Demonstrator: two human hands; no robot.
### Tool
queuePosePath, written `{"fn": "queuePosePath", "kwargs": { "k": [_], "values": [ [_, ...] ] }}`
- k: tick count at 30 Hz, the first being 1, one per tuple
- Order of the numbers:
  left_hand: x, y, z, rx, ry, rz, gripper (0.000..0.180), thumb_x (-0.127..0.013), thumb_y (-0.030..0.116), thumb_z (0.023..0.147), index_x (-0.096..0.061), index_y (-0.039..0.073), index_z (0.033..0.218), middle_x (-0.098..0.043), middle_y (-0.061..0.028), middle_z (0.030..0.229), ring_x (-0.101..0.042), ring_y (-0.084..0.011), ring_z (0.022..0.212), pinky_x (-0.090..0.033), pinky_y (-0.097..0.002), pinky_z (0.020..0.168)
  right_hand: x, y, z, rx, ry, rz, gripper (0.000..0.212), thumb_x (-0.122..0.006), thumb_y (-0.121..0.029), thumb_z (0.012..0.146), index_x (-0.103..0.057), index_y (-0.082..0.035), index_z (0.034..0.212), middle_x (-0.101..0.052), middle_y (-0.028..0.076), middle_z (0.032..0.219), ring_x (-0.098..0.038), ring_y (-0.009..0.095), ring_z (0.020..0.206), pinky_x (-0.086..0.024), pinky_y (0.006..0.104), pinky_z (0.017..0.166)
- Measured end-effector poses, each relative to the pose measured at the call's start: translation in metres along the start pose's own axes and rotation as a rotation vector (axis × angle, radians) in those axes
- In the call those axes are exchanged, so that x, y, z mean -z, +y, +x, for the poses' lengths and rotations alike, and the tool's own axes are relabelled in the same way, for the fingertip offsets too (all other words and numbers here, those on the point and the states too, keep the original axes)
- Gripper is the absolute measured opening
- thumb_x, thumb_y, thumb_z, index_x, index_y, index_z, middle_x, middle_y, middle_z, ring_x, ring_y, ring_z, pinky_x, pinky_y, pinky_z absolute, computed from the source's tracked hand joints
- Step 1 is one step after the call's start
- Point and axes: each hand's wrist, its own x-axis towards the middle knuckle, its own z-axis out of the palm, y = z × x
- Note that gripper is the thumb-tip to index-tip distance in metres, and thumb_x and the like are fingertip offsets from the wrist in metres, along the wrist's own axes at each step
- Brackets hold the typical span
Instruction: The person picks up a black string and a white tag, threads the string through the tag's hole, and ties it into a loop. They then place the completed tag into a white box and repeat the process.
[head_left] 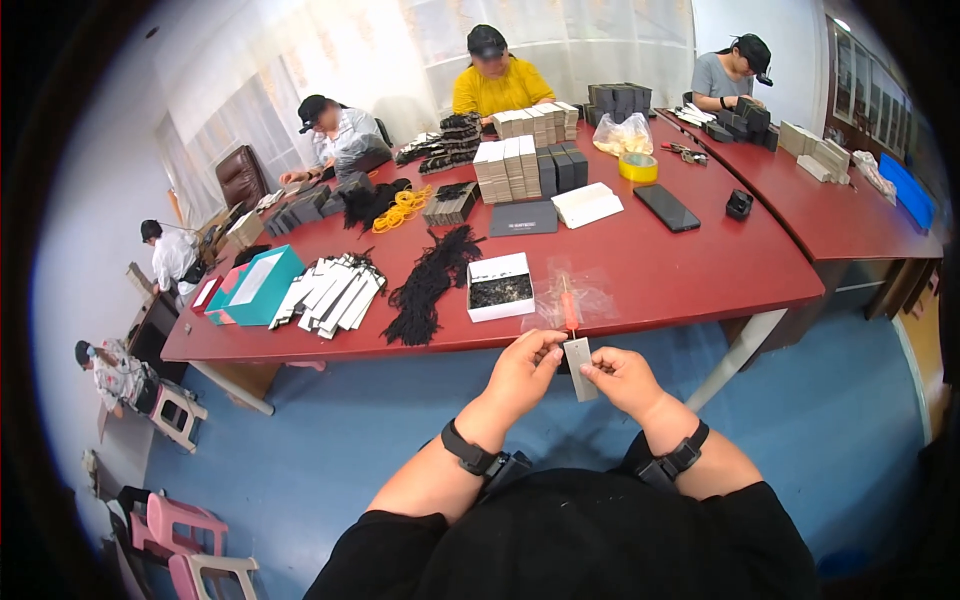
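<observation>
Just off the table's near edge, my right hand (622, 380) pinches the side of a narrow pale card tag (579, 372) between thumb and fingers. My left hand (530, 365) is closed in a pinch by the tag's upper end; what its fingertips hold is too small to make out. An orange-handled tool (570, 308) with a thin metal shaft lies under clear plastic at the edge, its shaft pointing toward me and meeting the tag's top. A white box (501, 310) with small black bits stands left of it, beside a bundle of black cords (432, 290).
White tags (330, 295) lie heaped next to a teal box (258, 287). Stacked cards (507, 172), yellow tape (638, 168), a phone (667, 208) and a small black device (739, 204) sit on the red table (680, 275). Several people work around; stools (185, 525) stand lower left.
</observation>
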Motion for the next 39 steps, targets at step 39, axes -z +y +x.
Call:
{"fn": "queuePosePath", "kwargs": {
  "k": [39],
  "values": [
    [0.247, -0.048, 0.09, 0.212, 0.224, 0.602, 0.013, -0.067, 0.014, 0.076, -0.067, 0.002, 0.078, -0.065, -0.0113, 0.067, -0.062, -0.0199, 0.06, -0.049, -0.0336, 0.059, 0.075, -0.041, 0.087, 0.033, 0.049, 0.143, 0.018, -0.057, -0.02, 0.089, -0.061, -0.004, 0.081, -0.059, 0.001, 0.067, -0.051, 0.006, 0.058, -0.038, 0.019, 0.055]
  ]
}}
